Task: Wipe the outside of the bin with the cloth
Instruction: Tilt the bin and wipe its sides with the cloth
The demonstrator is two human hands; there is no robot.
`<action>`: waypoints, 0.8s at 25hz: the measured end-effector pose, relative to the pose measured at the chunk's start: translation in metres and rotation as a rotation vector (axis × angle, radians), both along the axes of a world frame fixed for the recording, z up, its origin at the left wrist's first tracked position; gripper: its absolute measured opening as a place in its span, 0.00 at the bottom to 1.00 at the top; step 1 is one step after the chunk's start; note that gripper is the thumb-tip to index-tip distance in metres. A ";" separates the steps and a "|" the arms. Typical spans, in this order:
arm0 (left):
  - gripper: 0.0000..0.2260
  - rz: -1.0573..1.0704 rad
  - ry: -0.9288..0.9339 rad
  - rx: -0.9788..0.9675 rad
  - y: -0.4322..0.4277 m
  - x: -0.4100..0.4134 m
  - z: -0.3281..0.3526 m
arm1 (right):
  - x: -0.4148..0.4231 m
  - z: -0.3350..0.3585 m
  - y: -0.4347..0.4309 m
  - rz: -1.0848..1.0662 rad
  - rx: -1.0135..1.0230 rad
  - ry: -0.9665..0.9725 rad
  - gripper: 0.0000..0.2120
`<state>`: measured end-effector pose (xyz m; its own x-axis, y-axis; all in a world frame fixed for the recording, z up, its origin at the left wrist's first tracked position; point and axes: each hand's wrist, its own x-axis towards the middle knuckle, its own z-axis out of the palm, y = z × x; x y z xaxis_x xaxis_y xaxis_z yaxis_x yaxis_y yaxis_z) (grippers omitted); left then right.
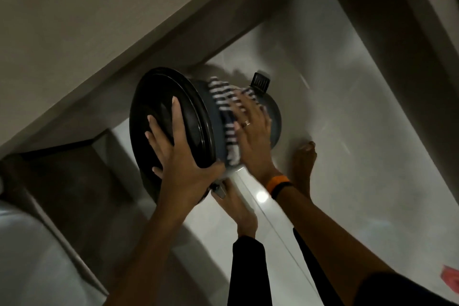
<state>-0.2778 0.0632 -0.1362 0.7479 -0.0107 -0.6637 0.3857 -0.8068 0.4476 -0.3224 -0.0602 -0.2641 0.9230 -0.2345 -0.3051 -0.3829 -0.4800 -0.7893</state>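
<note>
A dark round pedal bin (pixel 273 112) stands on the white floor, seen from above, its black lid (pixel 159 107) facing me and its black pedal (pixel 259 82) at the far side. My left hand (pixel 178 154) lies spread on the lid with the thumb hooked over its near rim. My right hand (pixel 252 129), with a ring and an orange-and-black wristband, presses a striped dark-and-white cloth (pixel 223 97) flat against the bin's side wall. The cloth is blurred.
A beige wall (pixel 99 20) runs diagonally behind the bin, with a dark recess (pixel 64 176) at lower left. My bare feet (pixel 304 164) stand on the glossy white tiles just in front of the bin. A pink object (pixel 450 278) lies at the right edge.
</note>
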 end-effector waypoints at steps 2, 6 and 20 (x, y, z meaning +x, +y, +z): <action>0.58 0.014 -0.007 -0.005 -0.001 0.005 -0.003 | 0.002 -0.036 -0.035 -0.191 -0.019 0.315 0.22; 0.59 -0.045 0.002 -0.007 -0.015 0.014 -0.002 | 0.004 -0.028 -0.036 -0.448 0.167 0.328 0.22; 0.56 0.022 -0.006 0.013 -0.022 0.006 0.001 | -0.025 -0.014 0.013 -0.622 0.408 0.407 0.27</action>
